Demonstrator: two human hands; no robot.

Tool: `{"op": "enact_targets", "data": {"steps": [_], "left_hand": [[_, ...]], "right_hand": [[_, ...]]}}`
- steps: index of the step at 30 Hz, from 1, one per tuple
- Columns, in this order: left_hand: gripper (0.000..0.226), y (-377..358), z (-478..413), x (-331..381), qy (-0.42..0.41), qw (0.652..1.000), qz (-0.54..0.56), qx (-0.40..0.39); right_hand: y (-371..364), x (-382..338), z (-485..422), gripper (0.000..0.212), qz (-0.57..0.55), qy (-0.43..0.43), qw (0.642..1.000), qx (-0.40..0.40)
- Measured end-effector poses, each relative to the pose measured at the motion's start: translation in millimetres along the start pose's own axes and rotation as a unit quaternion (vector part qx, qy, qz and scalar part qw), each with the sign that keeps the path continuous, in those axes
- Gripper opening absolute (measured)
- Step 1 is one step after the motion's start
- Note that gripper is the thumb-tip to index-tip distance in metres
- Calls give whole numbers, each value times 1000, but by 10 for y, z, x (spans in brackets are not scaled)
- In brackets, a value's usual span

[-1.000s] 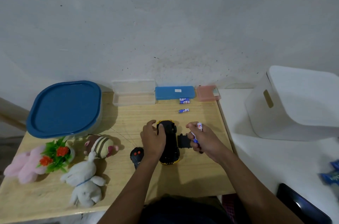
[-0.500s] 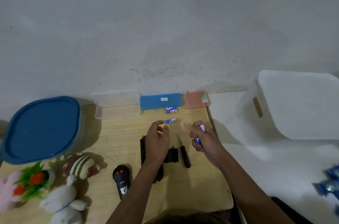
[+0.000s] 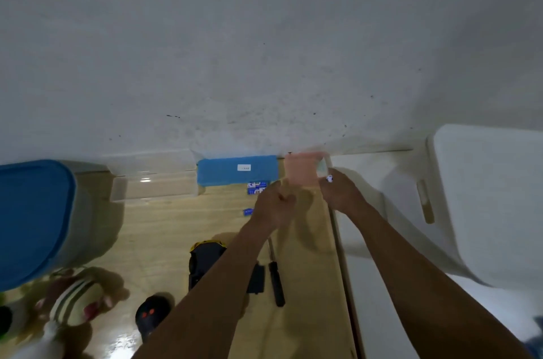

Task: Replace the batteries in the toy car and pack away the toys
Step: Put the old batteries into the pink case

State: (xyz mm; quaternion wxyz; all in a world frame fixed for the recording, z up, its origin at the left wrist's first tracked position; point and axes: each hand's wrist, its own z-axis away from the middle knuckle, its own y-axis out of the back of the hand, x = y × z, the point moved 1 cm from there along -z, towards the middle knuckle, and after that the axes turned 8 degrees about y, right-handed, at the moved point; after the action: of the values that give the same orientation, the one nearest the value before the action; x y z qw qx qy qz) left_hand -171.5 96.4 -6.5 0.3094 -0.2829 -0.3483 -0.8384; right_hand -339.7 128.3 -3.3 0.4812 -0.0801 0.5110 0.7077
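The black and yellow toy car (image 3: 205,261) lies upside down on the wooden table (image 3: 164,226), partly under my left forearm. Its black battery cover (image 3: 256,279) and a black screwdriver (image 3: 276,279) lie just to its right. My right hand (image 3: 340,192) is closed on batteries (image 3: 329,179) next to the pink box (image 3: 302,172) at the table's far right corner. My left hand (image 3: 273,206) touches that box's near left corner; the blur hides whether it grips. Loose blue batteries (image 3: 257,187) lie by the blue box (image 3: 238,170), and one more battery (image 3: 247,211) lies nearer me.
A clear open box (image 3: 152,182) sits at the back. A large blue-lidded tub (image 3: 32,220) stands at the left. A striped plush (image 3: 73,297) and a black remote (image 3: 151,314) lie near me. A white bin (image 3: 484,197) stands on the white surface to the right.
Both hands left the car and reached forward to the pink box at the back right. The right hand still holds batteries. The view tilted and shifted, so the plush toys slid towards the lower left.
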Motion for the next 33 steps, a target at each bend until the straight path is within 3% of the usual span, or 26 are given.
{"op": "enact_targets", "data": {"steps": [3,6,8,12,16,22,27,33], "left_hand": [[21,-41,-115,-66,-30,998,11,45],[22,-26,-153,-71,-22,996,39,77],[14,-44,-173,-70,-33,994,53,93],[8,-118,-233,-155,-27,989,57,131],[17,-182,-278,-226,-28,985,86,145],[21,-202,-277,-193,-25,977,160,138],[14,-219,-334,-210,5,973,187,136],[14,-234,-354,-227,1,972,179,153]], "right_hand": [[-85,-15,-17,13,17,22,1000,-12],[-125,-100,39,60,141,53,989,-7],[-139,-143,26,67,242,90,966,11],[-155,-277,-51,60,388,172,905,-21],[-171,-336,-128,56,485,225,845,-25],[-170,-468,-165,42,520,280,806,-39],[-168,-596,-183,31,480,318,816,-54],[-340,-470,-360,33,495,328,801,-70]]}}
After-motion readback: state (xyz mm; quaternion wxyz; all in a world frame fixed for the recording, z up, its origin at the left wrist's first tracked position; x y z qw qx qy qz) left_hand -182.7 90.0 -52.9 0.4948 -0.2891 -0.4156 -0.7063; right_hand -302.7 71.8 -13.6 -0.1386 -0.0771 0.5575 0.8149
